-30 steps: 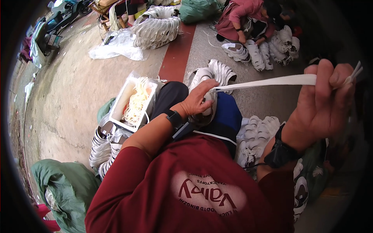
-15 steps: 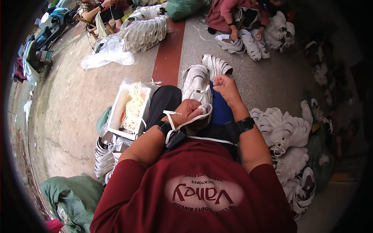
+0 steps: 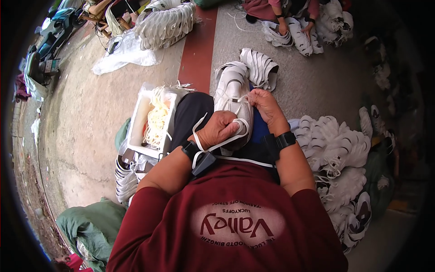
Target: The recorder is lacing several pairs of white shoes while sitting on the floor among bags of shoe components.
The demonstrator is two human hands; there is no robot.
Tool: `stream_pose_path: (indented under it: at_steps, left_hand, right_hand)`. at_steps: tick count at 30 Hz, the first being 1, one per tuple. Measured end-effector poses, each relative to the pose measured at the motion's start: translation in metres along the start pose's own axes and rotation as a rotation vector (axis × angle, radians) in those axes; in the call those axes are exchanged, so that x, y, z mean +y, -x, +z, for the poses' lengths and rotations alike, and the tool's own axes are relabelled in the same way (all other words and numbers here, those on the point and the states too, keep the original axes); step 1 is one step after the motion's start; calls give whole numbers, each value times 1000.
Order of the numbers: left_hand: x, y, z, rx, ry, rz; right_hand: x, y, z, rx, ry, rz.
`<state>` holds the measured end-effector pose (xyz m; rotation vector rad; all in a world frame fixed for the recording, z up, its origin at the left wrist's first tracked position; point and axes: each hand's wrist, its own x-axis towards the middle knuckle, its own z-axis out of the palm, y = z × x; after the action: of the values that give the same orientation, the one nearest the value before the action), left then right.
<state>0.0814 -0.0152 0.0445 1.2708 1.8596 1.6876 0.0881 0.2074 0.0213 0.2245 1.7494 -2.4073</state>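
Note:
A white shoe upper [image 3: 233, 86] lies lengthwise over my lap, its toe pointing away from me. My left hand [image 3: 219, 129] is closed at its near end, thumb pressed down beside a loop of white shoelace [image 3: 198, 141] that trails round the wrist. On the upper's right edge, the fingertips of my right hand [image 3: 266, 107] pinch a thin white lace strand close to the lacing holes. The palm hides the near part of the upper. Just beyond, a short stack of nested white uppers [image 3: 259, 69] rests against it.
Left of my knee stands a white box [image 3: 132, 136] full of cream laces [image 3: 157, 120]. Piles of white uppers [image 3: 335, 145] lie at my right. Green sacks [image 3: 90, 229] sit lower left. Across the floor, a co-worker's hands [image 3: 283, 27] handle uppers; a plastic sheet [image 3: 120, 59] lies far left.
My right hand has come down and slightly left, from above the blue cloth to the upper's edge. My left hand stays on the upper. The whole view has shifted a little.

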Motion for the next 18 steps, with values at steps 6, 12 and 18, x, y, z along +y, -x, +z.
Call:
stream_pose_path:
  at_steps: [6,12,18]
  left_hand:
    - [1,3,0,-7,133,-29]
    - [16,-5,-4,-76,-6,102]
    - [86,7,12,-194,662,-22]
  right_hand:
    - [-13,1,21,99,-40,58]
    - [-11,-15,43,259,760,-10]
    - [-9,-17,61,457,1162,59]
